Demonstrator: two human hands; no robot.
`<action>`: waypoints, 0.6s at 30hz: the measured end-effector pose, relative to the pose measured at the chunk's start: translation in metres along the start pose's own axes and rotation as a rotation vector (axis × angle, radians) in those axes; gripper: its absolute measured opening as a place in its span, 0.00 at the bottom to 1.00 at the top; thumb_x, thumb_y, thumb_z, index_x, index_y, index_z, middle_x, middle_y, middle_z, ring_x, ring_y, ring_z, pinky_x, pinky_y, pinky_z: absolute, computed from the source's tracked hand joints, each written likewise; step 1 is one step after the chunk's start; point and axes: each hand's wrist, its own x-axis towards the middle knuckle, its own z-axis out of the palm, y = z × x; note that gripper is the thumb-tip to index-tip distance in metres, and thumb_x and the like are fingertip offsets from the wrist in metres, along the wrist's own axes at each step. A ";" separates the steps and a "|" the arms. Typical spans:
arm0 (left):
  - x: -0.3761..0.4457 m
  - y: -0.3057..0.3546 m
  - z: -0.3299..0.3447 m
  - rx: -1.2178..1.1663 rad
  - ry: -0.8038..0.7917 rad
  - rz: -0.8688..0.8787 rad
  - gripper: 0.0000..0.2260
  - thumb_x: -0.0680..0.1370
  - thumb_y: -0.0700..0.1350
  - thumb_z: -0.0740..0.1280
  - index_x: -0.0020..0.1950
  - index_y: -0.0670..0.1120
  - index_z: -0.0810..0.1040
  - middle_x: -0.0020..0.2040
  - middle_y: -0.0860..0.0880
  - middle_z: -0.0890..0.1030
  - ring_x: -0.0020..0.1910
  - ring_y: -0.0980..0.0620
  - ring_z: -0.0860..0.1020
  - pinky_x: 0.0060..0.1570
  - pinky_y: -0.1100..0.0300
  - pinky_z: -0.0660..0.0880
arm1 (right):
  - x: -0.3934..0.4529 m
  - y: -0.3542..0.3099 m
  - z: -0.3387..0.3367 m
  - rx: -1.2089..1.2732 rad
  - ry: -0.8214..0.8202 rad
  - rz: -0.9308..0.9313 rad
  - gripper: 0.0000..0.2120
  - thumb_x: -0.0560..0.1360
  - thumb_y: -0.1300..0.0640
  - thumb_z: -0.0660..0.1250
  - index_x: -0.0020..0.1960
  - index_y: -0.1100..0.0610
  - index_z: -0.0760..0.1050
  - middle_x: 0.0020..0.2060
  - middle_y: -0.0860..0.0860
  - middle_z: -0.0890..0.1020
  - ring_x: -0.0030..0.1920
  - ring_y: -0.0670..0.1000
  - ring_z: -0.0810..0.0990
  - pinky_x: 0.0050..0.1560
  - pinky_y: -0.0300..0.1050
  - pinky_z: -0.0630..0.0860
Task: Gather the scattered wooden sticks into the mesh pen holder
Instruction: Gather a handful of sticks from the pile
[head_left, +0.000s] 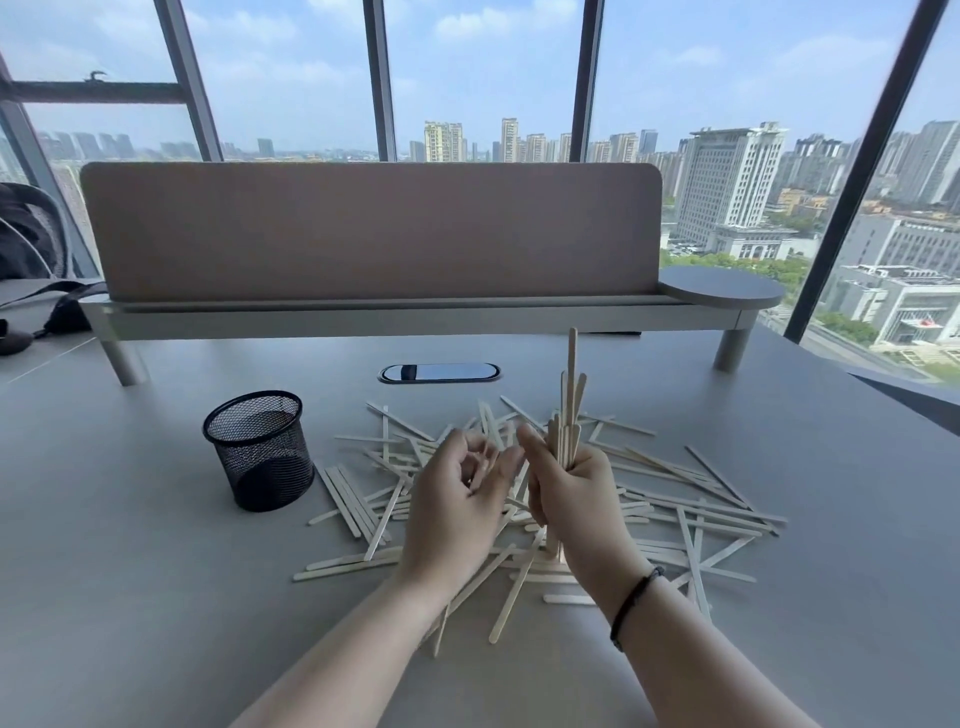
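Note:
Many pale wooden sticks (691, 512) lie crisscrossed in a loose pile on the grey table (130, 597). My right hand (576, 499) grips a bundle of sticks (570, 410) upright above the pile, its lower ends touching the heap. My left hand (457, 499) hovers just left of the bundle with fingers curled; whether a thin stick is pinched in them is unclear. The black mesh pen holder (260, 449) stands upright to the left of the pile and looks empty.
A desk divider panel on a raised shelf (374, 234) runs along the back of the table. An oval cable port (439, 372) sits behind the pile. A dark bag (31, 249) rests at the far left. Tall windows stand beyond.

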 end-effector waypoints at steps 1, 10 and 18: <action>-0.001 -0.001 0.000 0.020 -0.008 -0.022 0.12 0.76 0.55 0.71 0.46 0.48 0.76 0.31 0.45 0.78 0.27 0.50 0.71 0.28 0.56 0.68 | 0.000 0.001 0.000 0.012 0.009 0.003 0.28 0.78 0.52 0.69 0.32 0.68 0.59 0.26 0.57 0.62 0.26 0.53 0.59 0.28 0.48 0.54; 0.014 0.026 -0.018 0.108 -0.135 0.025 0.12 0.79 0.54 0.68 0.46 0.45 0.77 0.31 0.61 0.80 0.27 0.64 0.75 0.29 0.71 0.67 | 0.005 -0.008 -0.007 0.122 0.076 0.043 0.28 0.80 0.47 0.64 0.26 0.52 0.58 0.21 0.52 0.60 0.23 0.49 0.58 0.25 0.39 0.56; -0.003 0.010 -0.014 0.355 -0.224 -0.040 0.22 0.67 0.68 0.73 0.50 0.56 0.76 0.30 0.56 0.74 0.28 0.60 0.72 0.31 0.60 0.68 | 0.003 0.001 -0.005 0.076 0.091 0.049 0.27 0.78 0.48 0.68 0.26 0.53 0.61 0.21 0.51 0.62 0.22 0.50 0.60 0.26 0.40 0.58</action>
